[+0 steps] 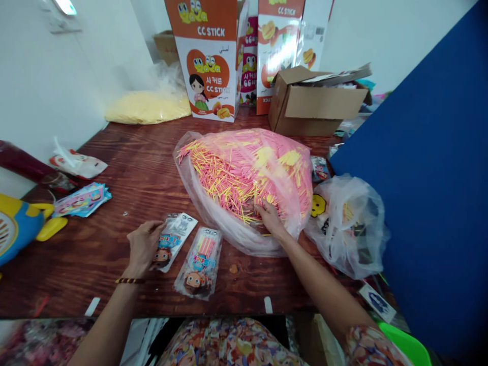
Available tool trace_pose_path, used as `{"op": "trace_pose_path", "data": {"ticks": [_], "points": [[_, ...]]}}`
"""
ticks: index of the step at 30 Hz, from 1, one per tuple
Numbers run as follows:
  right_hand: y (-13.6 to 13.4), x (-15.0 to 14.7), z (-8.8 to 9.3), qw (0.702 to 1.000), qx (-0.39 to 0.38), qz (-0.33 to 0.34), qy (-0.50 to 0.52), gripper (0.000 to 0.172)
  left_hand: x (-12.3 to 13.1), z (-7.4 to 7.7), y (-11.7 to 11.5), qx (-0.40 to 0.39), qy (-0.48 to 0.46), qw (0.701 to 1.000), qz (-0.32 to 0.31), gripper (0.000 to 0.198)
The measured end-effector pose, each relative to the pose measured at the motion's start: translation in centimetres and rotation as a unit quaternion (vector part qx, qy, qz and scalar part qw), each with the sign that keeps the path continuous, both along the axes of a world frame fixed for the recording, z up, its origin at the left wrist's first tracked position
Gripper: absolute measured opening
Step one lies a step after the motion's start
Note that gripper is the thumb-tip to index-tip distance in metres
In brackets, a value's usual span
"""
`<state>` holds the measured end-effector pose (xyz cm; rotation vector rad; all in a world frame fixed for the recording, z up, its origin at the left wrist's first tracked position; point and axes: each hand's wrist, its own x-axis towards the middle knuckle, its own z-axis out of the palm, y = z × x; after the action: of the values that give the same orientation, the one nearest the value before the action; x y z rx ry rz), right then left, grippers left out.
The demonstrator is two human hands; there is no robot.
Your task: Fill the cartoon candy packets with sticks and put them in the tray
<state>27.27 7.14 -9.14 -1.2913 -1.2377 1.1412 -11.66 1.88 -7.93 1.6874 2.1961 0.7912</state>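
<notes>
My left hand [143, 245] pinches the upper edge of a printed flat packet [176, 238] on the wooden table. Beside it lies a clear packet [200, 262] with several pink and yellow sticks showing inside. My right hand [270, 217] reaches into the mouth of a large clear plastic bag [244, 244]. Its fingers are closed among thin pink and yellow candy sticks [224, 183]; their tips are partly hidden, and how many sticks they grip I cannot make out.
At right stand a tied plastic bag [348, 229] and a blue panel [423, 168]. Behind are an open cardboard box [324, 104], tall printed cartons [209, 61] and a pale yellow bag [148, 107]. Packets [82, 200], tissues [78, 163] and a yellow-blue toy [19, 226] lie left.
</notes>
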Motion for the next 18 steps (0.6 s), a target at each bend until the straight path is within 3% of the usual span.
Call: {"op": "trace_pose_path", "data": {"ticks": [6,9,12,18], "points": [[-0.3,0.0,0.8,0.996,0.014,-0.009,-0.082,0.027,-0.5,0.1,0.2,0.024,-0.074,0.997,-0.014,0.034],[-0.5,-0.2,1.0,0.998,0.026,-0.001,-0.057,0.022,-0.4,0.7,0.2,0.014,-0.093,0.995,-0.024,0.034],[-0.4,-0.2,0.7,0.999,0.04,0.015,-0.022,0.018,-0.2,1.6,0.3,0.003,-0.121,0.992,-0.043,0.032],[-0.2,-0.3,-0.4,0.999,0.027,0.008,-0.046,0.018,-0.3,2.7,0.6,-0.016,-0.21,0.976,-0.053,0.033]]}}
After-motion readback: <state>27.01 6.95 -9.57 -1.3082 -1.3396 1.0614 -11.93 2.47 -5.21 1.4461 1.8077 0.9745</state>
